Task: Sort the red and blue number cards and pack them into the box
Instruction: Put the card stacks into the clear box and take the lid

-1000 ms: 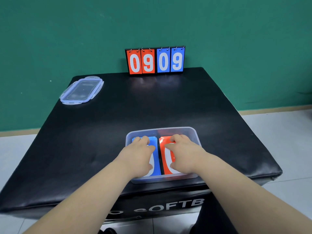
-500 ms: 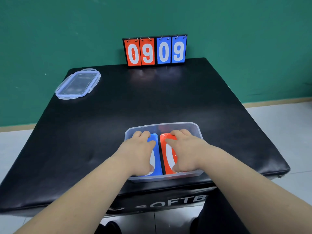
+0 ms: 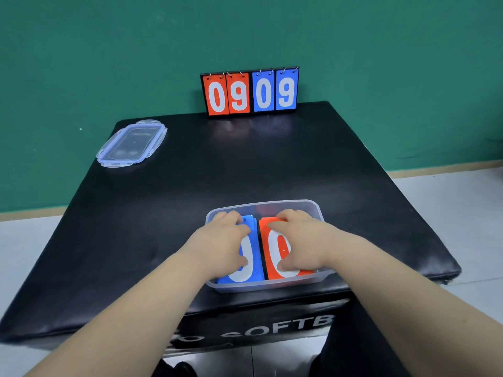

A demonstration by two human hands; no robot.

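A clear plastic box (image 3: 313, 206) sits near the front edge of the black table (image 3: 245, 164). Inside it lie two stacks side by side: blue number cards (image 3: 254, 257) on the left and red number cards (image 3: 272, 240) on the right, each with a white 0 on top. My left hand (image 3: 220, 240) spans the blue stack, its fingers curled over the far end and its thumb near the close end. My right hand (image 3: 302, 238) holds the red stack the same way. Both hands cover much of the cards.
The box's clear lid (image 3: 132, 142) lies at the table's far left corner. A flip scoreboard (image 3: 250, 92) reading 09 in red and 09 in blue stands at the far edge against the green wall. Pale floor surrounds the table.
Both hands stay on their stacks inside the box, with the fingers reaching slightly further over the far ends. The view has shifted a little.
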